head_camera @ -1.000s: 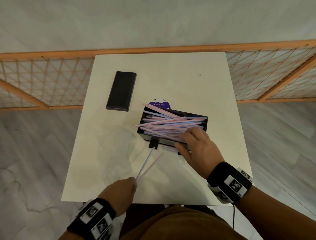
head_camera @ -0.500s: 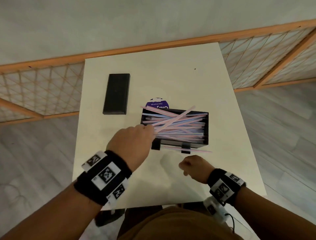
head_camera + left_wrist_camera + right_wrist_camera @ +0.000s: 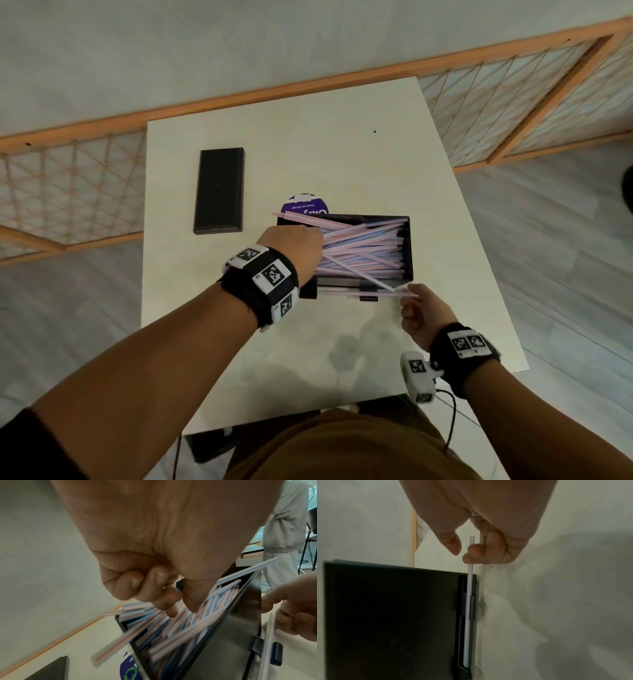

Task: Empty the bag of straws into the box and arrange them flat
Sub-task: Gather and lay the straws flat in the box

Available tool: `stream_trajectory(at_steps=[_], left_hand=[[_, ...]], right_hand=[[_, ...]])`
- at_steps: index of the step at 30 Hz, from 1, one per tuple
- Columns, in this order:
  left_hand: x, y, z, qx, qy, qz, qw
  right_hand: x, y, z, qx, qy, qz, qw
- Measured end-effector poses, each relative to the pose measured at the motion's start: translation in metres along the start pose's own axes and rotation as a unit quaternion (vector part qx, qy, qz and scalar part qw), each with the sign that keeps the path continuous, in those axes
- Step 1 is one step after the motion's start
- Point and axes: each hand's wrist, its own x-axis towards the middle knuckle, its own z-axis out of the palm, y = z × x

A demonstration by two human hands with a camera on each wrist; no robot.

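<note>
A black box (image 3: 409,246) stands mid-table, full of pink-and-blue straws (image 3: 363,248) lying crossed, some poking over its left rim. My left hand (image 3: 294,243) is over the box's left end. In the left wrist view its fingers (image 3: 150,585) are curled, and the thumb and index tips dip into the straws (image 3: 173,630), pinching one slanted straw. My right hand (image 3: 416,301) is at the box's front right corner. Its curled fingers (image 3: 477,553) hold the end of a single straw (image 3: 469,601) that lies along the box's front face (image 3: 393,615); the thumb stands slightly apart.
A flat black lid (image 3: 219,190) lies at the table's left. A purple round label (image 3: 305,205) shows behind the box. The white table (image 3: 342,144) ends close to the right of the box. A wooden lattice fence (image 3: 68,178) runs behind, and another person (image 3: 288,520) stands beyond.
My left hand carried straws from the table's front up to the box's left end. My right hand left the box top, dropped in front of it and took the loose straw's end.
</note>
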Motion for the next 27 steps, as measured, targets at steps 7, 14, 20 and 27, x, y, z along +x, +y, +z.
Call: stream_trajectory(at_steps=[7,14,20,27], left_hand=[[0.000,-0.010,0.005,-0.077,0.004,-0.013,0.997],[-0.016,-0.024,0.001,-0.207,0.062,-0.031,0.976],[-0.017,-0.042,0.001,-0.282,0.127,-0.101,0.946],[-0.010,-0.043,0.013,-0.375,0.216,-0.227,0.873]], right_hand=[[-0.030,-0.007,-0.003,-0.091,0.030,-0.118,0.988],[-0.119,-0.045,-0.021,-0.265,-0.056,-0.257,0.928],[-0.128,-0.082,0.020,-0.219,-0.111,-0.316,0.916],[-0.100,-0.094,0.065,-0.526,-0.053,-0.365,0.766]])
